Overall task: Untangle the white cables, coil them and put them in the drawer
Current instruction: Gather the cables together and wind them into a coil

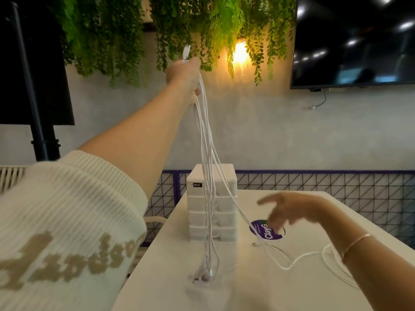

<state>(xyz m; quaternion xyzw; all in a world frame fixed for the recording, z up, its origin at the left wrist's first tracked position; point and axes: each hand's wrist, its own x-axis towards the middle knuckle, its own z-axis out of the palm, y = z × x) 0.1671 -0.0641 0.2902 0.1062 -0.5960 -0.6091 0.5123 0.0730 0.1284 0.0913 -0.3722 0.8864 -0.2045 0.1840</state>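
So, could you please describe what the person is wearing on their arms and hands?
The left hand is bare, and its forearm is bare up to a cream ribbed-knit sleeve pushed back, with large beige lettering knitted in. The right hand and forearm are bare too, apart from a thin, pale chain bracelet at the wrist. No rings are discernible.

drawer unit on table | sticker right | cables in front

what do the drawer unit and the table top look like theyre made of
Drawer unit: seemingly plastic, milky white and slightly see-through on the drawer fronts, with moulded edges and a small black label.
Table: smooth white top, looks like laminate or painted board; its soft sheen mirrors the hanging cables. The core cannot be told.
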